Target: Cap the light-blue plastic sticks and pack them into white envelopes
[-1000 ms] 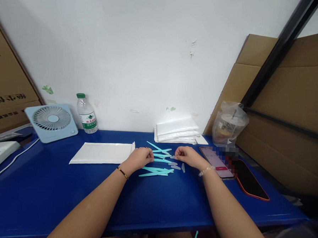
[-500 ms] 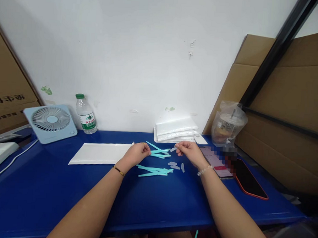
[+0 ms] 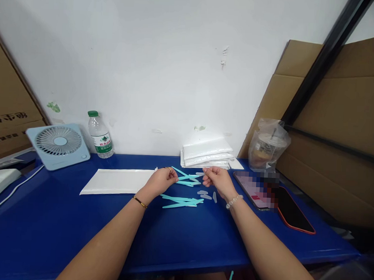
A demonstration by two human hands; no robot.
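Several thin teal plastic sticks [image 3: 180, 201] lie scattered on the blue table [image 3: 76, 222], with a few small clear caps [image 3: 206, 195] beside them. My left hand [image 3: 160, 181] is closed in a pinch on one teal stick [image 3: 188, 177], holding it just above the pile. My right hand [image 3: 215, 179] is closed too, pinching a small clear cap [image 3: 200, 173] at the stick's free end. The two hands are close together, facing each other over the pile.
A white flat pouch [image 3: 119, 180] lies left of my hands. Behind are a stack of white pouches [image 3: 206, 154], a water bottle [image 3: 100, 135] and a small fan [image 3: 59, 145]. At right are a bagged drink cup [image 3: 268, 146], two phones [image 3: 291, 212] and leaning cardboard [image 3: 340, 135].
Both hands rose from the pile; the right hand picked up a clear cap and moved left toward the end of the teal stick held by the left hand.
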